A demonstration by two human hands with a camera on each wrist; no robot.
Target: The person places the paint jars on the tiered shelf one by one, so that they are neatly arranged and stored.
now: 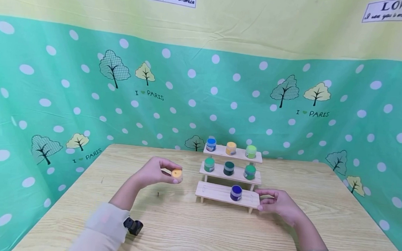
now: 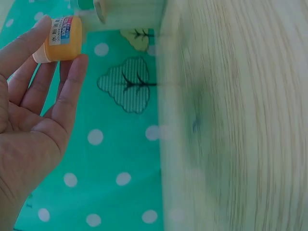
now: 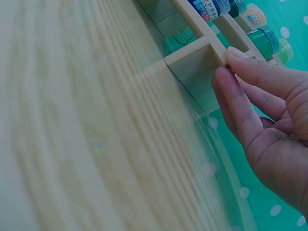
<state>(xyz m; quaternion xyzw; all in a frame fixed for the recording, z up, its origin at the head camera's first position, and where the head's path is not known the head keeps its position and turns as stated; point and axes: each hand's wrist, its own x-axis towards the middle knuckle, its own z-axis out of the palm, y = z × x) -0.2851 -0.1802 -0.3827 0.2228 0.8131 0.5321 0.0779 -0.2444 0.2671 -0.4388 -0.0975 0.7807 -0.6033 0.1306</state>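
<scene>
My left hand (image 1: pixel 152 171) holds a small orange paint jar (image 1: pixel 177 174) between thumb and fingertips, above the table and left of a three-step wooden stand (image 1: pixel 214 190). In the left wrist view the jar's printed label (image 2: pixel 60 32) faces the camera. With thumb and fingers, my right hand (image 1: pixel 280 204) pinches the right end of the stand's lowest board, as the right wrist view also shows at the board's corner (image 3: pixel 219 54). A dark purple-blue jar (image 1: pixel 236 193) stands on that board, right of its middle.
The middle step bears a green jar (image 1: pixel 209 164), a dark green jar (image 1: pixel 228 168) and another green jar (image 1: pixel 249 172). On the top step are a blue jar (image 1: pixel 211 144), an orange jar (image 1: pixel 231 148) and a light green jar (image 1: pixel 251 151). Behind the wooden table (image 1: pixel 187 232) hangs a dotted curtain (image 1: pixel 209 103).
</scene>
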